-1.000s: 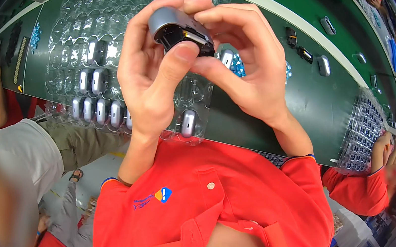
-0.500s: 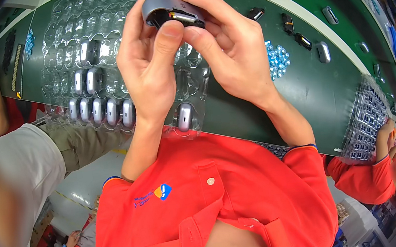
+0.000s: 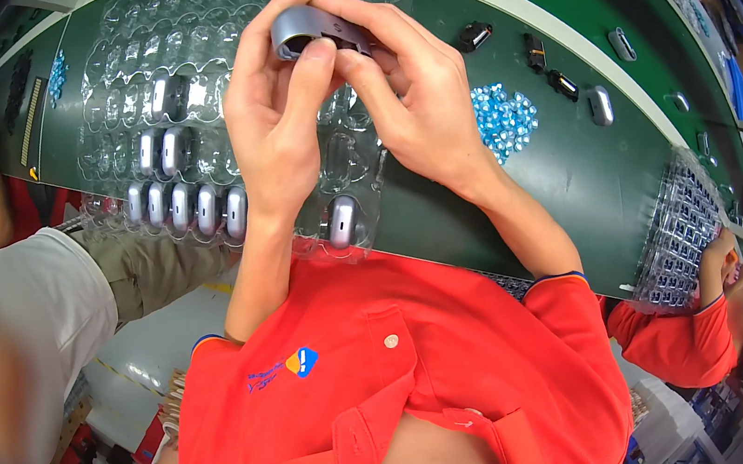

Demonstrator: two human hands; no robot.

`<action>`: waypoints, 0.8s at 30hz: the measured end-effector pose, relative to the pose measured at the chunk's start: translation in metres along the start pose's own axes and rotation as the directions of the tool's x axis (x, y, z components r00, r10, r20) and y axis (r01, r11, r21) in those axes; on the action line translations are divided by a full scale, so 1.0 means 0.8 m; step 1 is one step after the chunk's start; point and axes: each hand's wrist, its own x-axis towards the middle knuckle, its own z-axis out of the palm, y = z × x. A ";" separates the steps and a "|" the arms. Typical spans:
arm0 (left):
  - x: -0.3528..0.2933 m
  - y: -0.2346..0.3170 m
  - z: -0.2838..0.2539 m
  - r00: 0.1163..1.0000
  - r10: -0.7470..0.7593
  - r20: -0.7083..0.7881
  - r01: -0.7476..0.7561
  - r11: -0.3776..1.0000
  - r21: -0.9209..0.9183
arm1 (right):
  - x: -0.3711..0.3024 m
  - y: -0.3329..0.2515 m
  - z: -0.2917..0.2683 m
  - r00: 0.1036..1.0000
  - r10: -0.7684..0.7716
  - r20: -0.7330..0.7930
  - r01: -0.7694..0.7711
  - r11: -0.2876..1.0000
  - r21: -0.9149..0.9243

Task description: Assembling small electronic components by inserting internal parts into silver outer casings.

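Both hands hold a rounded grey casing (image 3: 303,23) up over the far part of the bench. My left hand (image 3: 275,123) wraps its left side, and my right hand (image 3: 424,98) closes round its right side. The two thumbs press side by side at the casing's near, open edge, where a dark inside shows. Most of what sits within is hidden by the thumbs. Under the hands lies a clear plastic blister tray (image 3: 115,101), with several finished-looking grey casings (image 3: 181,203) in its near pockets. One more grey casing (image 3: 344,221) rests in the tray below my wrists.
Right of my hands are a pile of small blue-and-clear pieces (image 3: 505,120), dark inner parts (image 3: 563,85) and a loose grey casing (image 3: 600,105) on the green bench (image 3: 536,201). A filled tray (image 3: 672,230) stands by a co-worker at right. Other people are at left.
My thumbs have moved slightly against the casing's open edge. The shiny strip and dark part seen inside before are now mostly hidden. The view has shifted a little.
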 end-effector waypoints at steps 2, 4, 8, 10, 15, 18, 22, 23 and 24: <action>0.001 0.001 0.012 0.992 0.113 -0.047 -0.112 0.993 0.019 | 0.002 -0.006 -0.002 0.992 -0.124 -0.019 0.122 0.988 -0.092; 0.002 -0.001 0.016 0.984 0.166 -0.071 -0.165 0.986 0.027 | 0.001 -0.007 -0.003 0.983 -0.183 -0.022 0.178 0.974 -0.140; 0.003 -0.022 0.015 0.952 0.302 -0.038 -0.292 0.941 0.173 | -0.006 0.004 -0.002 0.980 -0.155 -0.121 0.137 0.979 -0.150; 0.001 -0.034 0.013 0.985 0.134 -0.111 -0.109 0.971 0.212 | -0.006 0.022 0.001 0.994 0.005 -0.113 -0.015 0.996 -0.088; 0.014 -0.012 -0.008 0.949 -0.267 -0.170 0.274 0.961 0.020 | 0.017 0.017 -0.016 0.916 0.346 0.205 -0.400 0.832 0.385; 0.022 0.000 -0.027 0.934 -0.346 -0.091 0.334 0.935 -0.121 | 0.022 0.009 -0.026 0.871 0.387 0.304 -0.491 0.647 0.583; 0.023 0.005 -0.031 0.906 -0.424 -0.010 0.410 0.881 -0.235 | 0.020 0.001 -0.030 0.856 0.375 0.355 -0.517 0.618 0.592; 0.022 0.005 -0.031 0.895 -0.446 0.008 0.433 0.864 -0.258 | 0.020 0.000 -0.030 0.860 0.366 0.356 -0.510 0.658 0.555; 0.022 0.003 -0.032 0.895 -0.447 0.008 0.433 0.863 -0.259 | 0.020 0.001 -0.029 0.859 0.367 0.357 -0.511 0.658 0.553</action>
